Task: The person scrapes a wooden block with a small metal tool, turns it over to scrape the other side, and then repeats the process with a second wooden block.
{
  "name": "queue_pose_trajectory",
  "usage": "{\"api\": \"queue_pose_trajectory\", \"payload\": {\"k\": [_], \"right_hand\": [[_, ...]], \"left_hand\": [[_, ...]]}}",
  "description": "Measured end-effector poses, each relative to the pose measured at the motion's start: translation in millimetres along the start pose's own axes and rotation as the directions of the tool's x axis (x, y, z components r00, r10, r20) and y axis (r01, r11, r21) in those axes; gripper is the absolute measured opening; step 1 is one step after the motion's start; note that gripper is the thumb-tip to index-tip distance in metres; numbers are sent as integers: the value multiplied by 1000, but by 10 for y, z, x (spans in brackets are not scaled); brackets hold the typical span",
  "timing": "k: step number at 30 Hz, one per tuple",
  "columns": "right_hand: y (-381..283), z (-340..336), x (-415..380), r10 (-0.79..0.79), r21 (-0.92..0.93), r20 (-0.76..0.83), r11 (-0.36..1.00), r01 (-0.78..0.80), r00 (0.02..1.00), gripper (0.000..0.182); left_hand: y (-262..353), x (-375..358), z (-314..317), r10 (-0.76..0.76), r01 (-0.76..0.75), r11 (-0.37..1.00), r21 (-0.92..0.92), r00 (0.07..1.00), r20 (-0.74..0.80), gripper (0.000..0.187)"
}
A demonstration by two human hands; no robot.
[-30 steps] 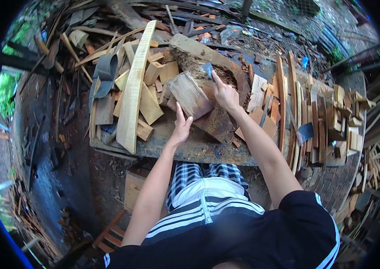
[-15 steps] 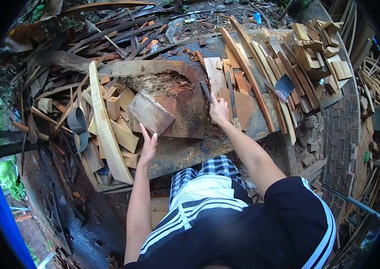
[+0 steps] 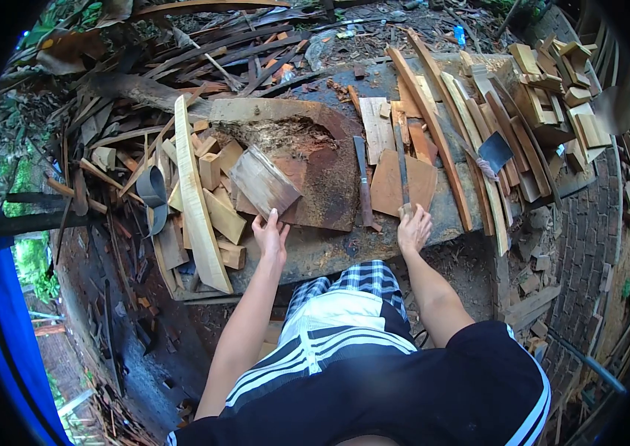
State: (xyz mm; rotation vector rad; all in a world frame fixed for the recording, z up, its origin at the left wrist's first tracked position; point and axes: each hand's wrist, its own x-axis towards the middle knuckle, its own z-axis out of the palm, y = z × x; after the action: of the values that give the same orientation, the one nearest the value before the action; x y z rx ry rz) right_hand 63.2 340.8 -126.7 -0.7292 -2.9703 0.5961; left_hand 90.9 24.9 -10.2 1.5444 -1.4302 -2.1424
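My left hand [image 3: 272, 236] grips the near edge of a weathered wood block [image 3: 264, 181], its thumb at the edge. The block lies tilted on a thick, hollowed wooden slab [image 3: 333, 175]. My right hand [image 3: 414, 228] has its fingers closed at the near end of a long, narrow, dark-bladed tool [image 3: 402, 160], whose exact kind I cannot make out. That tool lies across a flat brown board [image 3: 420, 182]. Between the slab and the board rests a chisel-like tool [image 3: 364, 186] with a dark blade and a brownish handle, touched by neither hand.
A long pale curved plank [image 3: 190, 197] and several small wood blocks [image 3: 224, 215] are at the left, beside a curled grey strip [image 3: 153, 195]. Long wood strips [image 3: 434, 134] lie at the right, with a stack of cut pieces [image 3: 545, 97] beyond. Scrap wood [image 3: 203, 56] is heaped behind.
My right hand has let go of the chisel-like tool, now lying on the table, and moved right and nearer to the narrow tool's end. My left hand stays at the block.
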Motion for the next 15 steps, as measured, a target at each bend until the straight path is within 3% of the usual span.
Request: {"api": "queue_pose_trajectory", "payload": {"k": [2,4,6,8,12,15], "right_hand": [[134,-33,-40,-155,-41,118,986,161,981,45],[51,-174,-24,-193,-67,144,977,204,971,47],[-1,-249,-6,-109,-141,263,979,150,958,50],[-13,-226,43,-129,-88,268,984,158,955,45],[-77,-180,65,-112,-70,329,987,143,938,34],[30,-60,121,37,-21,311,999,-32,950,34]], "left_hand": [[-26,106,-2,1,-3,999,-37,999,-40,63],[-31,123,-39,-3,2,999,-44,1000,-24,65],[6,94,-62,-9,7,997,-80,1000,-25,63],[100,17,-56,-49,54,995,-86,997,61,59],[340,-163,-176,-4,9,999,-37,993,118,38],[569,-346,-337,53,-57,998,29,992,113,34]]}}
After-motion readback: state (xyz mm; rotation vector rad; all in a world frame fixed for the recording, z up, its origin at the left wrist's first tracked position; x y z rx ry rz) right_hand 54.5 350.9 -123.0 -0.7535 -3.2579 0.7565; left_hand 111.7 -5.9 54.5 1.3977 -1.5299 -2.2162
